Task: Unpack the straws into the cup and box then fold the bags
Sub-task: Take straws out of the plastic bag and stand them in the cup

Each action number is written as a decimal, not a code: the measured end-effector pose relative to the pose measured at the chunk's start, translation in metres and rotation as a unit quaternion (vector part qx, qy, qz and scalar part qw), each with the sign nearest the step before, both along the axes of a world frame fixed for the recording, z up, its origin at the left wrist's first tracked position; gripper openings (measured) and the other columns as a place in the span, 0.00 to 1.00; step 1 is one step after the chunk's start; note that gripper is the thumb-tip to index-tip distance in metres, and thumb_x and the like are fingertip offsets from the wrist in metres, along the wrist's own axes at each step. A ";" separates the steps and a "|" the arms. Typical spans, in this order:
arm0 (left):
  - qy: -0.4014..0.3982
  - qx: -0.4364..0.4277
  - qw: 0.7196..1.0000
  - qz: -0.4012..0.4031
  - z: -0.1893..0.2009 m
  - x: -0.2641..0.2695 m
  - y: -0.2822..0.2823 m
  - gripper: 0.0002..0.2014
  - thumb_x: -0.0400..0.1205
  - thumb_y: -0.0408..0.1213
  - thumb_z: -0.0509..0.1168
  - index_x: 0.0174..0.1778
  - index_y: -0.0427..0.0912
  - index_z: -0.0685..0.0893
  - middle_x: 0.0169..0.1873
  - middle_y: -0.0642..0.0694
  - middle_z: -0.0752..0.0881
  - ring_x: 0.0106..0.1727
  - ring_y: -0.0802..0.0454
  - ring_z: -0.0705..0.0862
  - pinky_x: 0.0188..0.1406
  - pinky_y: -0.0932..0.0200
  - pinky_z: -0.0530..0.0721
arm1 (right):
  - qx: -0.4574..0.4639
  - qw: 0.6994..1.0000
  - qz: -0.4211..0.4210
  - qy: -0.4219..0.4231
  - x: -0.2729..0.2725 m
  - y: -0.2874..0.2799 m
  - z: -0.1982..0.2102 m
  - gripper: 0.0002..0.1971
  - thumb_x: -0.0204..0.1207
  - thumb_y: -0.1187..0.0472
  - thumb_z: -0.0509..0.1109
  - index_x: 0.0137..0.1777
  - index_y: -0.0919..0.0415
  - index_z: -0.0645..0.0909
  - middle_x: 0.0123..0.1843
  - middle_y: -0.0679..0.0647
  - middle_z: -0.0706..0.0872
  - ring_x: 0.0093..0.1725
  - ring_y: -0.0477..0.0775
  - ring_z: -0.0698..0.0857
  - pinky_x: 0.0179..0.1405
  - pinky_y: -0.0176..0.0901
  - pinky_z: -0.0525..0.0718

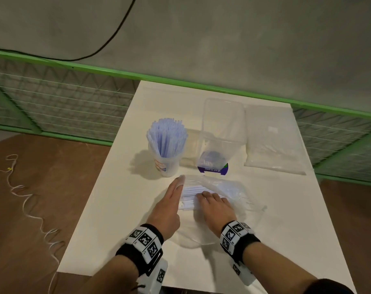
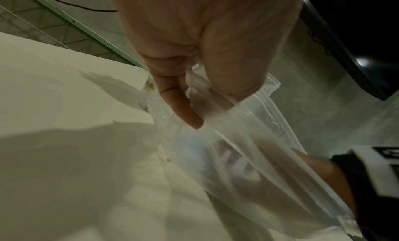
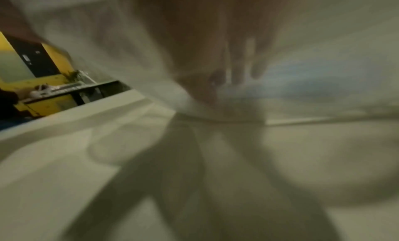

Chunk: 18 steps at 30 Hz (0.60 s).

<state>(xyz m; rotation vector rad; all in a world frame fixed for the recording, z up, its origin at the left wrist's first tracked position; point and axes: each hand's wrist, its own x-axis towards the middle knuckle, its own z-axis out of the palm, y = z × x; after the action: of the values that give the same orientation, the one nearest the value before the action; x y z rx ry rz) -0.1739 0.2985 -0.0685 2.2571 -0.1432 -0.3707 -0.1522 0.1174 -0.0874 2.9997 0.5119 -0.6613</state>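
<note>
A clear plastic bag (image 1: 239, 192) lies on the white table (image 1: 116, 198) near the front, with white straws (image 1: 191, 190) inside it. My left hand (image 1: 172, 200) is at the bag's left, open end. In the left wrist view its thumb and a finger pinch the bag's (image 2: 248, 133) plastic edge. My right hand (image 1: 214, 206) is inside the bag, fingers curled down onto the white straws; the right wrist view is blurred. Behind stand a cup (image 1: 167, 164) full of blue straws (image 1: 166, 136) and an open clear box (image 1: 222, 115).
A second clear bag (image 1: 271, 141) holding white straws lies at the back right, beside the box. A green mesh railing (image 1: 53, 98) runs behind the table. Brown floor with a white cord (image 1: 31, 200) lies to the left.
</note>
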 end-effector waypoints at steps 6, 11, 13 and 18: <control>-0.002 0.000 1.000 0.003 -0.001 0.000 0.001 0.54 0.68 0.10 0.53 0.88 0.55 0.49 0.83 0.70 0.47 0.82 0.60 0.64 0.66 0.73 0.68 | 0.000 0.999 0.002 -0.035 0.001 0.000 -0.012 0.22 0.86 0.62 0.51 0.79 0.56 0.64 0.81 0.54 0.66 0.78 0.59 0.67 0.76 0.52 0.63; -0.003 0.004 1.000 0.009 -0.001 0.000 0.004 0.53 0.69 0.11 0.53 0.88 0.55 0.50 0.85 0.67 0.47 0.81 0.57 0.67 0.67 0.66 0.75 | 0.020 0.998 0.014 -0.052 0.003 -0.003 -0.019 0.18 0.85 0.61 0.54 0.75 0.56 0.69 0.78 0.54 0.71 0.76 0.58 0.69 0.75 0.50 0.63; -0.001 0.003 1.000 0.010 0.000 0.001 0.005 0.53 0.69 0.11 0.53 0.88 0.55 0.50 0.85 0.67 0.47 0.81 0.57 0.68 0.64 0.68 0.74 | 0.021 0.998 0.020 -0.062 0.006 -0.004 -0.021 0.17 0.85 0.61 0.54 0.72 0.56 0.71 0.76 0.54 0.73 0.75 0.59 0.71 0.74 0.49 0.65; 0.011 0.010 1.000 0.023 0.003 0.004 0.007 0.53 0.69 0.11 0.54 0.88 0.54 0.49 0.86 0.66 0.47 0.81 0.58 0.66 0.63 0.71 0.70 | 0.025 0.997 0.025 -0.071 0.011 -0.002 -0.023 0.19 0.82 0.60 0.59 0.73 0.56 0.71 0.73 0.54 0.76 0.72 0.60 0.72 0.73 0.50 0.66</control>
<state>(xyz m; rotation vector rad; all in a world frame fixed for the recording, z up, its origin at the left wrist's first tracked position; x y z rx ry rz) -0.1703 0.3059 -0.0656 2.2709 -0.0759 -0.3744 -0.1410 0.1156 -0.1101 3.0397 0.6028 -0.4344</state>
